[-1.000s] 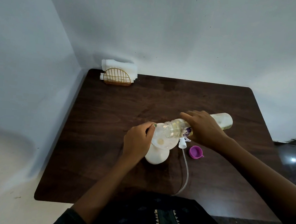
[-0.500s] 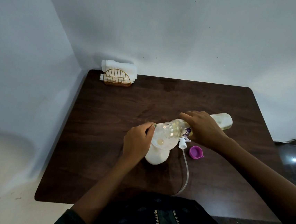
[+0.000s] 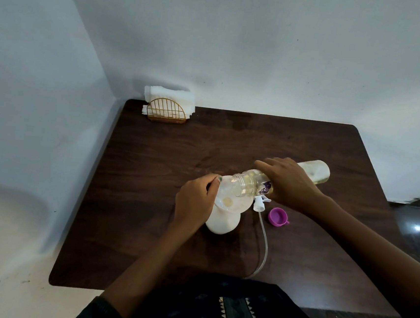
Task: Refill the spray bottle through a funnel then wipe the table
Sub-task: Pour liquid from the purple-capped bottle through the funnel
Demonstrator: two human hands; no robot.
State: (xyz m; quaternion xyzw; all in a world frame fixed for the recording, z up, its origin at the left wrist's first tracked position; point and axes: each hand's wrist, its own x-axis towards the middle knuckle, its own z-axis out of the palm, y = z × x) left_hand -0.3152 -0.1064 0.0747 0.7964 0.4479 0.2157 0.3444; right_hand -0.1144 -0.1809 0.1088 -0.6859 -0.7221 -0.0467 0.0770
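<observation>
A white spray bottle (image 3: 223, 223) stands on the dark wooden table (image 3: 150, 178) with a translucent funnel (image 3: 233, 199) in its neck. My left hand (image 3: 196, 201) pinches the funnel's left rim. My right hand (image 3: 290, 183) grips a clear refill bottle (image 3: 313, 171) holding yellowish liquid, tipped nearly flat with its open mouth over the funnel. A little liquid shows at the funnel's bottom. The white spray head (image 3: 260, 202) with its long tube (image 3: 263, 243) lies on the table right of the bottle.
A purple cap (image 3: 277, 216) lies right of the spray head. A gold wire holder with white napkins (image 3: 168, 106) stands at the table's far left corner, by the walls. My dark clothing covers the near table edge.
</observation>
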